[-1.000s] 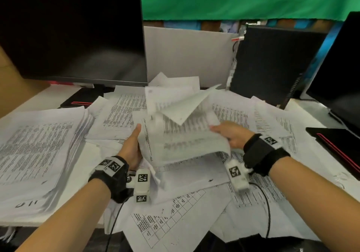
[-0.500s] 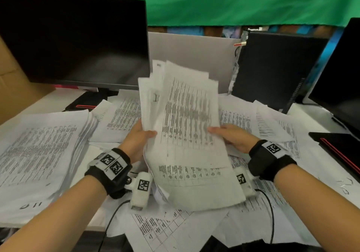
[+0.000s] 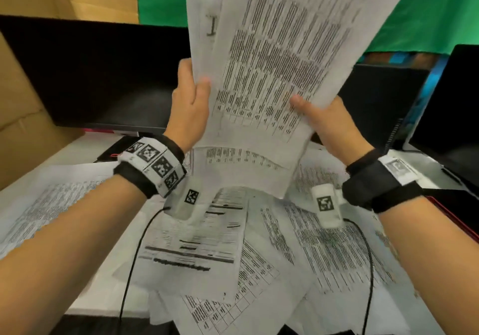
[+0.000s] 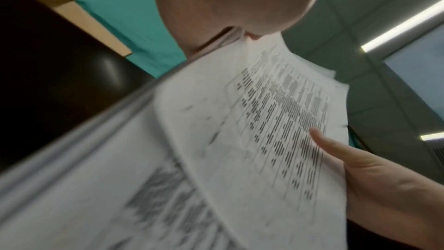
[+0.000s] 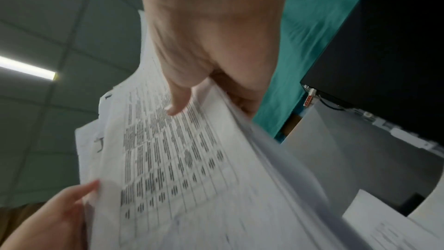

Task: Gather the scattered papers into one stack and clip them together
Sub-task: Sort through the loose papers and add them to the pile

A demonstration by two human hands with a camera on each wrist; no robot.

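Note:
A thick bundle of printed white papers [image 3: 272,70] stands nearly upright in the air above the desk, held by both hands. My left hand [image 3: 190,101] grips its left edge, thumb on the front sheet. My right hand [image 3: 321,119] grips the right edge, thumb [image 3: 302,104] pressed on the print. The left wrist view shows the papers [image 4: 240,130] edge-on under my palm, with the right hand's thumb [image 4: 336,147] across. The right wrist view shows the same sheets [image 5: 180,149] pinched by my thumb [image 5: 177,100]. More loose papers [image 3: 207,244] lie scattered on the desk below. No clip is in view.
A black monitor [image 3: 90,75] stands at the back left, and a dark computer case [image 3: 375,109] with another screen [image 3: 451,106] at the back right. A cardboard box [image 3: 23,106] sits far left. A second pile of papers [image 3: 46,210] covers the desk's left side.
Both hands have lifted the bundle from just above the desk up to head height and tipped it upright. The view has tilted up with it.

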